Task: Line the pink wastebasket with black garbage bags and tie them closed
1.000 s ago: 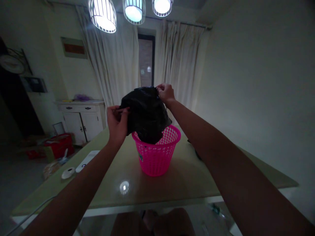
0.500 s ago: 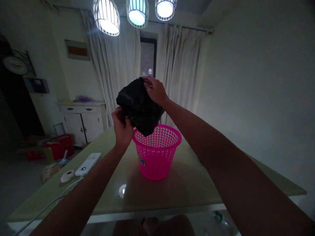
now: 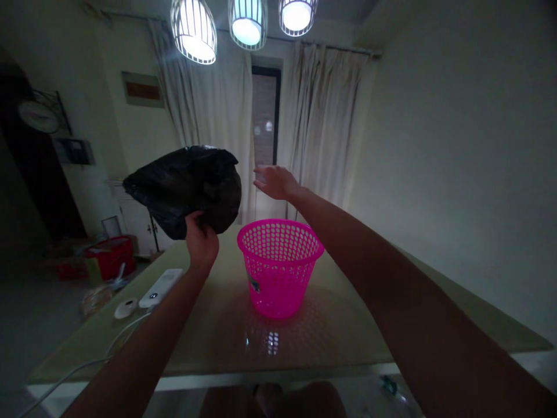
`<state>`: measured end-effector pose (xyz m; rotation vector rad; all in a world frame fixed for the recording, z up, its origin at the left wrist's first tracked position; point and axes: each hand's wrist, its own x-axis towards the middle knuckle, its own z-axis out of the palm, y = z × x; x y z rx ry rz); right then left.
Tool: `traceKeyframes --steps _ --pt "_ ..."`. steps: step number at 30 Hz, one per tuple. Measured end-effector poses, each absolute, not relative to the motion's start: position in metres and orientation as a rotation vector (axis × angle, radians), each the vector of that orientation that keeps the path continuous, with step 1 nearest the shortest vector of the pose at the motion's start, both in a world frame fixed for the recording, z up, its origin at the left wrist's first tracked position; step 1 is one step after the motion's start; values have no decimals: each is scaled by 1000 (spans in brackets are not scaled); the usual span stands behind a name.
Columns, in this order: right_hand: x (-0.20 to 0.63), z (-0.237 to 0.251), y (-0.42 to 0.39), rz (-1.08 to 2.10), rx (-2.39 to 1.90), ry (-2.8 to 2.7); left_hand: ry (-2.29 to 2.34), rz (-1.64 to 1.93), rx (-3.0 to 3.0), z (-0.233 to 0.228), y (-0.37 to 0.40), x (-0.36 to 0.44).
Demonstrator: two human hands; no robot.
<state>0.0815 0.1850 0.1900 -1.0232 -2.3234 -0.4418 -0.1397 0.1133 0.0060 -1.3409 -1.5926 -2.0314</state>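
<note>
Left hand (image 3: 201, 244): fist clenched on black bag (image 3: 187, 186), raised above table's (image 3: 348, 325) left edge.
Right hand (image 3: 276, 182): fingers spread, empty, above pink basket (image 3: 278, 270).
Basket: upright, table centre.

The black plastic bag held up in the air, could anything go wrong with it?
Maybe. Only the left hand grips the crumpled black plastic bag, from below, so it could slip and drop on the white remote-like device on the glossy table. The right hand is open above the pink perforated plastic basket; a careless swing might tip that light-looking basket.
</note>
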Motion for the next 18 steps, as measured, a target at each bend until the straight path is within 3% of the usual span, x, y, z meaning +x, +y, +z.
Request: traceKeyframes --steps 8,12,18 --pt "217 134 218 -370 -1825 -2035 -2312 -1371 -1723 -21 107 -152" --pt "308 90 216 -152 -2220 -1951 -2368 -1485 -1824 -39 117 -150" --pt "400 9 175 18 -2445 -1851 -2331 -1920 -1720 -34 129 -127"
